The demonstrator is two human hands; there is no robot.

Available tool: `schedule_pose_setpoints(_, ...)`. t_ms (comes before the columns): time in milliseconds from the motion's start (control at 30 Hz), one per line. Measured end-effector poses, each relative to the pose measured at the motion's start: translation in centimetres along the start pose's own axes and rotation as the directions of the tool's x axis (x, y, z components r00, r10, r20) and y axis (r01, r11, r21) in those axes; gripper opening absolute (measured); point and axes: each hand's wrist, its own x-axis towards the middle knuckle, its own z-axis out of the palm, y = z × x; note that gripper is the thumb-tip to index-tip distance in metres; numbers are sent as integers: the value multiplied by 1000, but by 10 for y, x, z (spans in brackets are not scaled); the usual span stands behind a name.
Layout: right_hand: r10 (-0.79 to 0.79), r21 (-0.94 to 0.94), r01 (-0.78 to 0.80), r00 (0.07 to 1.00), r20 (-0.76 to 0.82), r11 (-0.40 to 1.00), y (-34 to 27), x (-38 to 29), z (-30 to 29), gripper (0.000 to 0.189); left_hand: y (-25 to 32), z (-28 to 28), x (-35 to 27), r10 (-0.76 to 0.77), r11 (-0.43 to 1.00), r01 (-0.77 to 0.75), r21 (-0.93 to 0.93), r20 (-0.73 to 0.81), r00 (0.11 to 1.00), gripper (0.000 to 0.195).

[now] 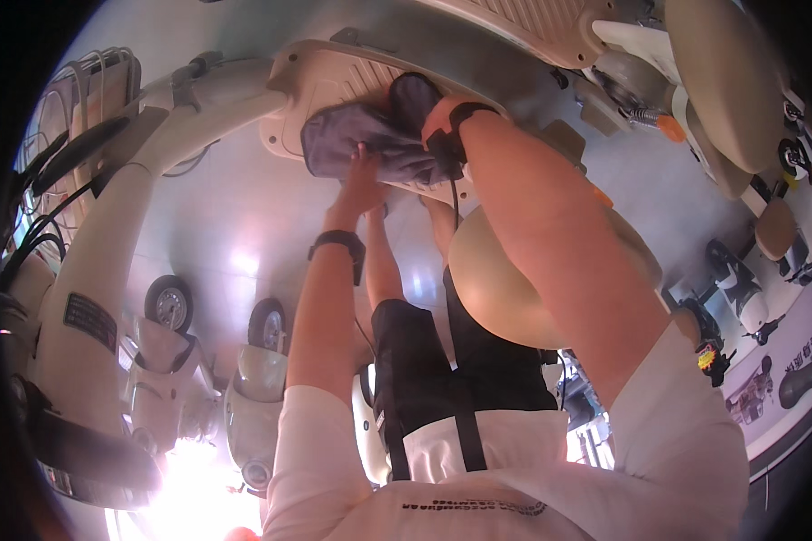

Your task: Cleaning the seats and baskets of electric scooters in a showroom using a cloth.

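A dark grey fabric bag or cover [365, 132] lies creased across the ribbed footboard [294, 74] of a cream motor scooter. My left hand [365, 179] rests on the near side of the fabric, fingers extended, holding nothing. At the right end of the fabric is my right hand [440, 125], which looks curled around its edge; its fingertips are hidden. Both wrists wear black bands with small devices, and a thin black cable [455, 203] hangs from the right one. The scooter's tan seat [507, 277] is below my right forearm.
The scooter's front body [101, 270] rises on the left. Another scooter's footboard [528, 27] and large beige seat [724, 81] stand beyond. Lower left, more scooters show their wheels [169, 304]. A printed poster [771, 392] stands at the right. The floor [243, 223] is smooth and reflective.
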Motion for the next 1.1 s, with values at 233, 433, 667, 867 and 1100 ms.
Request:
schedule_pose_setpoints(233, -259, 257, 262, 965, -47, 930, 33, 31, -33, 45, 43, -5, 30, -127, 992, 115, -60, -267, 955, 79)
schedule_pose_setpoints(433, -297, 160, 408, 836, -461, 899, -8, 42, -28, 50, -27, -59, 32, -141, 983, 99, -155, -289, 947, 75)
schedule_pose_setpoints(667, -240, -56, 234, 923, -301, 971, -42, -2, 4, 33, -36, -43, -8, -148, 986, 158, 53, -153, 977, 69)
schedule_pose_setpoints(867, -144, 75, 191, 899, -414, 979, -10, 21, -43, 38, 1, -83, 56, -82, 995, 69, -72, -198, 977, 68)
schedule_pose_setpoints(1100, -90, 111, 101, 991, -104, 989, -62, 47, 46, 49, -10, -8, -2, -10, 1000, 3, -28, -255, 967, 85)
